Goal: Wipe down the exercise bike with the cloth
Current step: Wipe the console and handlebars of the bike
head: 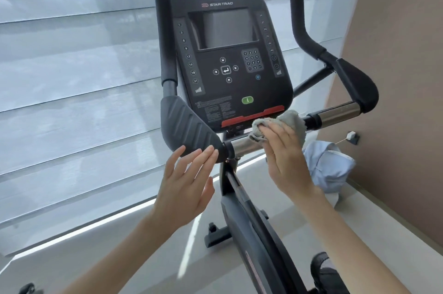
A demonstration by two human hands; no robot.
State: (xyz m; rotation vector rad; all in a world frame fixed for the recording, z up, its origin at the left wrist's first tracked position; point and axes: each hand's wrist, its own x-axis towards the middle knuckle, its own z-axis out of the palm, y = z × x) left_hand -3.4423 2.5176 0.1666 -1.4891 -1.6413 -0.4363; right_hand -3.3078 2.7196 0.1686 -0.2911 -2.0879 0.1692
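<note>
The black exercise bike stands in front of me, its console (230, 58) upright with a dark screen and keypad. A silver handlebar (242, 146) runs below the console between two black elbow pads. My right hand (285, 157) presses a grey cloth (287, 123) flat against the middle of that bar, fingers fairly straight over it. My left hand (189, 181) hovers open with straight fingers, its fingertips at the lower edge of the left elbow pad (187, 128).
A pale blue bundle of fabric (328, 166) lies on the floor at the right, by the brown wall (395, 77). White blinds (72, 77) cover the window behind the bike. The bike's frame (251, 233) and front foot (215, 233) run down between my arms.
</note>
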